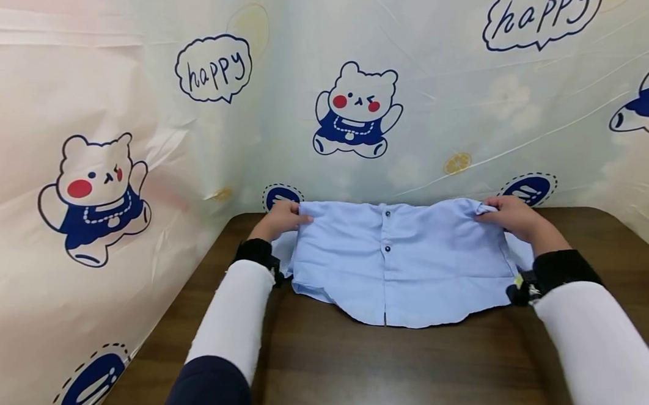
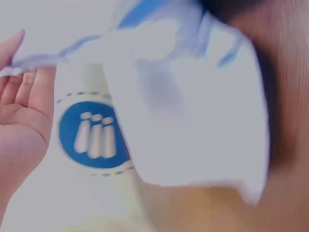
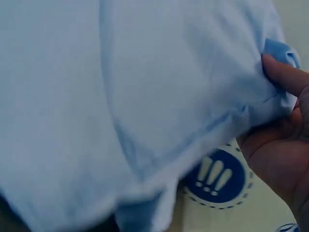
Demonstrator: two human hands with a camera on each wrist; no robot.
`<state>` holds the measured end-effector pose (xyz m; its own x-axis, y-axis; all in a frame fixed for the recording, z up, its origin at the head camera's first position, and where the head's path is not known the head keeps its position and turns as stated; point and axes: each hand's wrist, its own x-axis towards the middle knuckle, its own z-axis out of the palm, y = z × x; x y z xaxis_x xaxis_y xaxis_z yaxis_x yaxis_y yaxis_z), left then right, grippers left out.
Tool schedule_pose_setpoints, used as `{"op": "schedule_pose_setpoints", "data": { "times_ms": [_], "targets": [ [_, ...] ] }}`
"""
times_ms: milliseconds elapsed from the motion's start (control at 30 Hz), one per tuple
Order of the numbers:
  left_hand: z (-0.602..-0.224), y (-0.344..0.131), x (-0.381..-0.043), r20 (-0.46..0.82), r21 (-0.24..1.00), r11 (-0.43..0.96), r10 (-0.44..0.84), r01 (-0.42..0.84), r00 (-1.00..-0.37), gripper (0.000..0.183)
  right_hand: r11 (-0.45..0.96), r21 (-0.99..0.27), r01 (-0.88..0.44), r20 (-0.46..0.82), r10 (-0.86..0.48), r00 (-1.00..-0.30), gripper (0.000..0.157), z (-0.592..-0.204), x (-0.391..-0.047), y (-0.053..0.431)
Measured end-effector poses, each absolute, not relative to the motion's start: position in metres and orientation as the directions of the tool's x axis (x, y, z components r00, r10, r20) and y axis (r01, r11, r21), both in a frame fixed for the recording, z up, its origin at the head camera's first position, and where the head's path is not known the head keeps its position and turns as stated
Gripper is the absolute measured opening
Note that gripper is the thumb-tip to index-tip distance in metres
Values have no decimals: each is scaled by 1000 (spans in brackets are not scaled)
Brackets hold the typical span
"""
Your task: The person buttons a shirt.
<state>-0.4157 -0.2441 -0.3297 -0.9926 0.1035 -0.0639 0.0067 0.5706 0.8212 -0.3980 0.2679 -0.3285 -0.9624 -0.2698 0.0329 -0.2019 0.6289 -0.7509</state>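
Note:
A light blue button-up shirt (image 1: 344, 252) hangs between my two hands near the back of the table, its dark buttons running down the middle. My left hand (image 1: 281, 220) pinches its upper left corner; the left wrist view shows the cloth edge between thumb and fingers, the cloth blurred. At the upper right corner my right hand (image 1: 516, 218) grips a bunched fold, with the thumb (image 3: 285, 75) on top of the cloth in the right wrist view. The curved lower hem hangs low over the tabletop. Parts of the shirt behind the front panel are hidden.
The brown wooden table (image 1: 381, 377) extends in front of the shirt toward me. Behind it and on the left hangs a pale curtain (image 1: 285, 102) printed with bears and "happy" bubbles, close against the table's edges.

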Motion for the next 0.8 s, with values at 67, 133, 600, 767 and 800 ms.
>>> {"op": "schedule_pose_setpoints", "data": {
  "times_ms": [67,133,600,767,800],
  "targets": [
    [-319,-249,-404,-47,849,527,129,28,-991,24,621,-748,-232,59,-286,-956,24,-320,-387,271],
    [-307,-253,-388,-9,859,506,167,78,-986,24,631,-731,-261,77,-303,-950,25,-311,-373,274],
    [-303,-265,-243,252,388,605,655,695,-712,21,303,-253,-919,488,-780,-392,62,-323,-253,280],
    [-330,-258,-209,189,110,554,803,825,-565,24,312,-61,-948,456,-836,-304,65,-356,-218,269],
    [-336,-256,-203,170,79,556,811,828,-561,25,345,-45,-938,431,-840,-330,65,-362,-213,267]
  ]
}}
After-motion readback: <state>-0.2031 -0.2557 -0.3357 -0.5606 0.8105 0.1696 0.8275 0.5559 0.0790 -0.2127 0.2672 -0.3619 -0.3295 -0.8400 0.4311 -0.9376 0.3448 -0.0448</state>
